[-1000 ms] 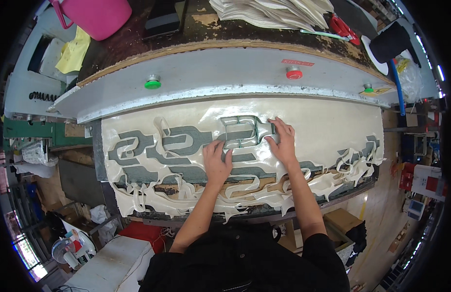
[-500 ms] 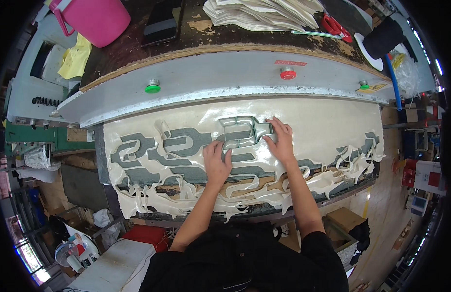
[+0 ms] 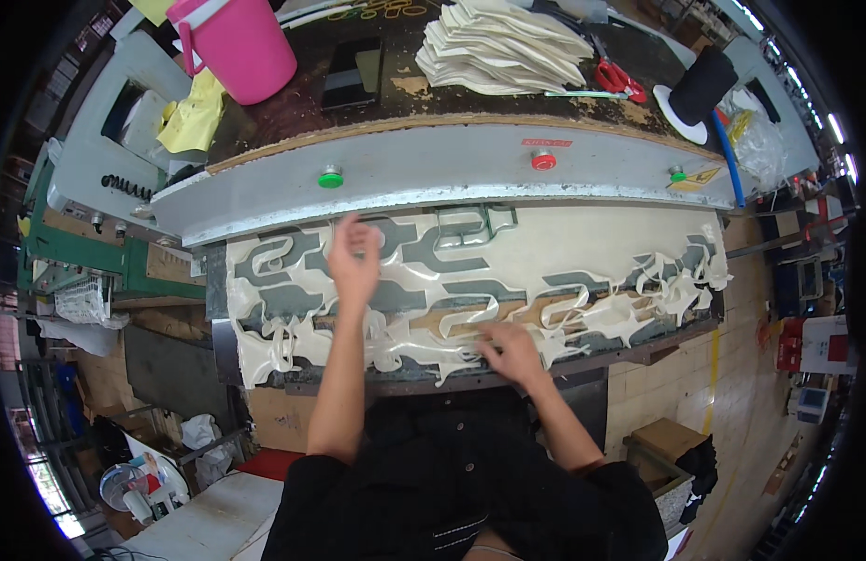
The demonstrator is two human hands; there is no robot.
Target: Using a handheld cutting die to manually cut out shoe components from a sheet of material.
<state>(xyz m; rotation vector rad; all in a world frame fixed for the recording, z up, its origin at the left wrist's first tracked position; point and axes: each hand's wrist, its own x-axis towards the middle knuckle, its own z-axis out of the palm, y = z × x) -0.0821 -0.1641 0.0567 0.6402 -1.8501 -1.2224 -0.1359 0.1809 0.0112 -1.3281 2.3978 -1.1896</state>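
Observation:
My left hand (image 3: 355,260) is raised over the left part of a glossy cream sheet (image 3: 592,224), close to the grey beam. Its fingers are loosely bent and apart, with nothing seen in them. Low over the sheet's front edge is my right hand (image 3: 515,355), slightly blurred, thumb and fingers apart, near loose offcut strips (image 3: 461,323). A dark green metal cutting die (image 3: 489,222) lies on the sheet against the beam, touched by neither hand. Through Y-shaped cutouts in the sheet shows a dark grey board (image 3: 391,297).
Across the far side runs a grey beam (image 3: 433,173) with a green button (image 3: 330,178), a red button (image 3: 543,161) and another green button (image 3: 676,175). Above it sit a pink bucket (image 3: 241,51), a phone (image 3: 352,75), stacked cream pieces (image 3: 498,47) and red-handled scissors (image 3: 620,80).
Both hands have let go of the cutting die. My left hand has moved left and up, my right hand back toward me. The die now sits nearer the beam; the view has shifted.

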